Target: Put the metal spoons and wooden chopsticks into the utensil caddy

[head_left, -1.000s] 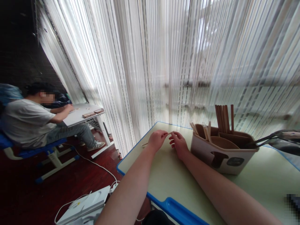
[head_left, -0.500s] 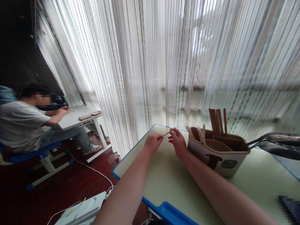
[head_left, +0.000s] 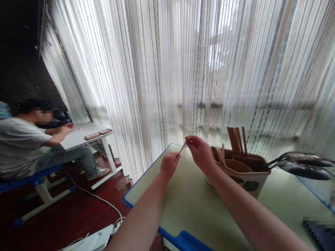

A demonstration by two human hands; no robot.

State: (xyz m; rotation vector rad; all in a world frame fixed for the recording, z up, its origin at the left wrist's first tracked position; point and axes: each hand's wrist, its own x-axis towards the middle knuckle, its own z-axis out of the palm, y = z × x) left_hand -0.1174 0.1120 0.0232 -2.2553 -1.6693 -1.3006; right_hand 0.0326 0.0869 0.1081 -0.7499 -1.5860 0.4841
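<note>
A thin pale stick (head_left: 183, 147) slants up between my two hands, above the far left part of the table. My left hand (head_left: 169, 164) pinches its lower end. At its upper tip, the fingers of my right hand (head_left: 201, 150) are closed on it. Just right of my right forearm stands a beige and brown utensil holder (head_left: 254, 190), partly hidden by that arm. Brown chopsticks (head_left: 237, 141) rise from its back compartment, and several paler sticks (head_left: 221, 153) lean at its left side. A metal slotted ladle (head_left: 305, 158) and another ladle (head_left: 307, 171) stick out to the right.
The pale green table (head_left: 193, 205) has a blue edge. A dark pixelated object (head_left: 320, 232) lies at its right front. To the left, a seated person (head_left: 23, 146) works at a white table (head_left: 78, 137). Curtains (head_left: 162, 69) hang behind; a white cable (head_left: 96, 195) crosses the floor.
The stick has turned steeper. My right hand, whose fingers were looser and more spread, has risen and closed round the upper end. My left hand keeps its pinch. The view has shifted slightly.
</note>
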